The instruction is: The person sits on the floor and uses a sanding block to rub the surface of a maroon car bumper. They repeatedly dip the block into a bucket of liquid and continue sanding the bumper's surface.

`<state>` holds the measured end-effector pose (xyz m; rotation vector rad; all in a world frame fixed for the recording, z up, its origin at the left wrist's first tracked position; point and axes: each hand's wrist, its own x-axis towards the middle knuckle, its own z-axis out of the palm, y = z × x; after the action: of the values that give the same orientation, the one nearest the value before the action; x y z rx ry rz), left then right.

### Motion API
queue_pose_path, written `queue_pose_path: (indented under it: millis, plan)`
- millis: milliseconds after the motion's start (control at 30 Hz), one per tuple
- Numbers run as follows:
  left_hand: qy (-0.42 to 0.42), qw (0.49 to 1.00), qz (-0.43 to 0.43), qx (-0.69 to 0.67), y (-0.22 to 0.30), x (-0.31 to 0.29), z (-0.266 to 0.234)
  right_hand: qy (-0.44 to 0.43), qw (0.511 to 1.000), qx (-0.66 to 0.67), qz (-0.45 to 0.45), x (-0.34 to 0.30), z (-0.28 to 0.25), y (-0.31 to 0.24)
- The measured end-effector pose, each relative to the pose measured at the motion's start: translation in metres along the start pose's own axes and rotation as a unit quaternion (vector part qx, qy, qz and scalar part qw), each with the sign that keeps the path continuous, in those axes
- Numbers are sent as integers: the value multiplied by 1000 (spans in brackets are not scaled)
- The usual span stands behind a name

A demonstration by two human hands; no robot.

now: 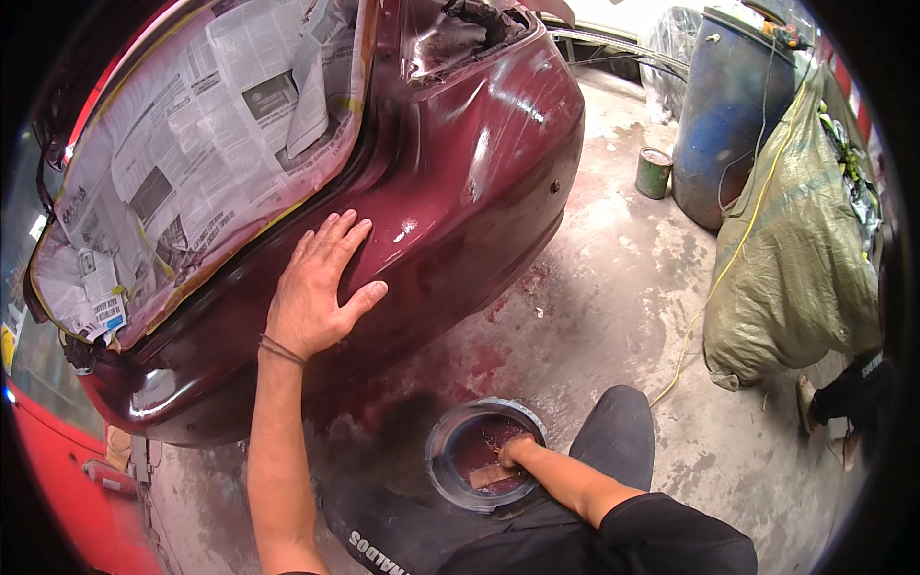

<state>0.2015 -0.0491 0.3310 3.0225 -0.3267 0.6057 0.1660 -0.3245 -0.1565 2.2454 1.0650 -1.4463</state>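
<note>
My left hand (323, 287) rests on the glossy dark red car bumper (479, 182), fingers stretched out and thumb spread. It holds nothing. Below it, my right hand (517, 450) reaches down into a round dark bucket (438, 468) of reddish water between my legs. Its fingers look curled, and their tips are hidden. A flat brown piece (490, 475), perhaps sandpaper, lies in the bucket close to those fingertips; whether they grip it is unclear. White marks and wet-looking shine show on the bumper.
Taped newspaper (216, 125) covers the car's opening beside the bumper. On the right stand a small green can (654, 174), a tall blue drum (724, 125) and a bulging sack (786, 278). A yellow cord (714, 287) trails across the stained concrete floor. Another person's leg (836, 398) shows at far right.
</note>
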Motion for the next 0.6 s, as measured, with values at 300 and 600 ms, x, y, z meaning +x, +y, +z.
queue_pose_path:
  millis: [300, 600]
  plan:
    - [-31, 999, 22, 7, -11, 5, 4, 262, 834, 462, -153, -127, -108, 81]
    - [23, 997, 63, -25, -11, 23, 20, 836, 476, 265, -68, -377, -381, 132]
